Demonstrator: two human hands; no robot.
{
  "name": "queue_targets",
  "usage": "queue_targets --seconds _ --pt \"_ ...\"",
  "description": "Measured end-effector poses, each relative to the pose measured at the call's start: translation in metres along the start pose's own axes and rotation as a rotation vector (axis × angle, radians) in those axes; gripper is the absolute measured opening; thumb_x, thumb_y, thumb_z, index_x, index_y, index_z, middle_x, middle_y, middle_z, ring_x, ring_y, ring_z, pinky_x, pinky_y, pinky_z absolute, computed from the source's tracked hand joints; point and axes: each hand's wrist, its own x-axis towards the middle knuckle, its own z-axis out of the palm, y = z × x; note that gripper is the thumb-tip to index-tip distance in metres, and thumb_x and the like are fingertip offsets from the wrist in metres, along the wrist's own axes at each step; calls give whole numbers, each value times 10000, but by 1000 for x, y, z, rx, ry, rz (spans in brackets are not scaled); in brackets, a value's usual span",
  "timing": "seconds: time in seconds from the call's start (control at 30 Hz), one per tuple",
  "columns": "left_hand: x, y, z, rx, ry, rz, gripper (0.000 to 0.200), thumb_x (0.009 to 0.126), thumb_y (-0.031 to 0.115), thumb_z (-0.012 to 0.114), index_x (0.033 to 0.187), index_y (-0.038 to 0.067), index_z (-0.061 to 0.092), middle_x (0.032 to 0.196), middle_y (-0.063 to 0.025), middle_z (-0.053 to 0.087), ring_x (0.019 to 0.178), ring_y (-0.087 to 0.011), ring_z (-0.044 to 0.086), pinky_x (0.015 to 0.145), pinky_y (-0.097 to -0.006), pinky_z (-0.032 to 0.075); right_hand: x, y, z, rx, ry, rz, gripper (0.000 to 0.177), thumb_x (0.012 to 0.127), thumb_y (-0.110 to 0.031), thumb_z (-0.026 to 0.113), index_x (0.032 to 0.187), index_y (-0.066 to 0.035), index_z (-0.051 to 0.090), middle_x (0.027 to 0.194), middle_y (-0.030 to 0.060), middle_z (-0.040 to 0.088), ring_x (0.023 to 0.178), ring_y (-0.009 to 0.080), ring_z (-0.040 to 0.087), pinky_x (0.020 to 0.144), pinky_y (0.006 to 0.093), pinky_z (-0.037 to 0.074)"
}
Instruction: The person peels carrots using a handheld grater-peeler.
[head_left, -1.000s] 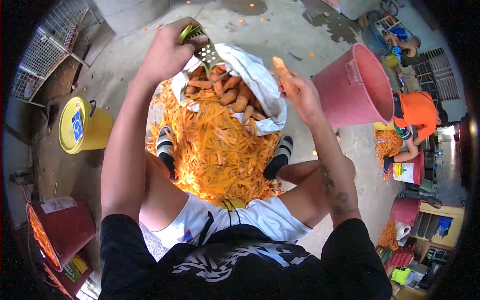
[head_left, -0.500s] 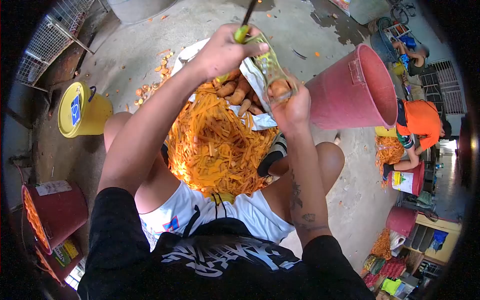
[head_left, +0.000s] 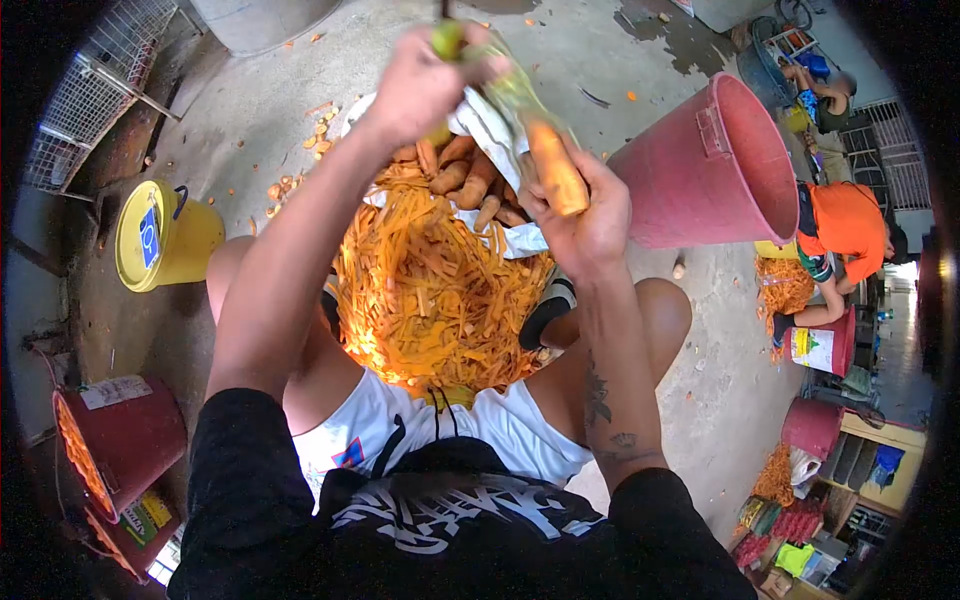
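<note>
My left hand, blurred by motion, is closed around a tool with a yellow-green handle; a dark rod sticks up from it. A see-through greenish strip runs from this hand down to the carrot. My right hand grips the carrot, whose bright orange side faces up. Below both hands lies a big heap of orange peelings between my legs. Several unpeeled carrots rest behind the heap, on a white sack.
A tall pink bin stands close to my right hand. To the left are a yellow bucket and a dark red bucket of orange pieces. Cut ends litter the floor. A person in orange bends at far right.
The carrot has turned from end-on to lengthwise, showing its bright orange side. My left hand has shifted up and slightly left with the tool; my right hand still grips the carrot.
</note>
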Motion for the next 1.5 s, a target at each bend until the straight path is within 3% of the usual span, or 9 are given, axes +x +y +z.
queue_targets --seconds 0.13,0.27,0.4,0.6,0.87,1.0,1.2,1.33,1.5 --pt "15 -13 -21 -51 280 -144 116 928 142 736 855 86 664 671 18 615 524 -56 508 472 -257 400 -1 0 7 -22 -20 -1 365 1078 -288 458 1255 1 594 997 89 651 831 163 576 734 295 464" --pt "-23 28 22 35 -47 99 166 891 193 787 928 49 715 783 21 638 749 -95 560 709 -284 468 -3 -3 13 -39 157 -10 373 1081 -297 454 1266 -4 592 982 82 634 813 163 562 720 300 456" --pt "11 -18 -25 -18 199 -84 120 918 182 751 921 64 726 671 15 630 517 -66 518 480 -255 405 -5 -2 3 -68 -33 1 397 1078 -326 456 1241 8 596 976 84 633 804 169 566 684 311 443" --pt "-28 30 24 39 -45 139 171 933 216 757 912 76 661 741 47 585 600 -53 491 530 -243 374 -9 -7 15 -72 86 -17 429 1076 -316 443 1270 43 576 914 90 611 767 149 537 657 283 418" --pt "-12 15 5 -51 222 -133 152 936 187 737 905 55 669 694 29 600 556 -77 505 513 -279 406 -9 -7 27 -59 182 0 376 1068 -292 450 1231 11 602 875 55 615 688 138 505 643 285 406" --pt "-22 19 18 67 44 150 130 933 168 744 900 63 675 730 35 615 630 -69 526 580 -285 438 -8 -5 10 -52 72 -30 379 1069 -297 450 1246 -1 607 918 71 623 724 146 522 646 288 402" --pt "-6 0 -1 -62 217 -102 143 938 172 741 893 55 672 699 18 614 507 -68 494 470 -267 398 -4 -8 11 -24 46 12 367 1068 -326 463 1169 0 598 879 74 576 709 132 470 617 284 363" --pt "-20 11 25 72 74 349 139 942 177 742 972 54 684 748 44 613 589 -46 502 521 -235 385 -11 -8 36 -58 303 -23 390 1073 -338 452 1190 8 589 869 58 559 713 124 470 602 277 363" --pt "5 -15 -16 -12 257 -38 133 941 180 740 970 63 685 739 34 627 578 -48 507 507 -244 378 -12 -12 25 -101 58 51 394 1074 -330 432 1192 11 591 819 40 547 685 120 468 594 257 370"
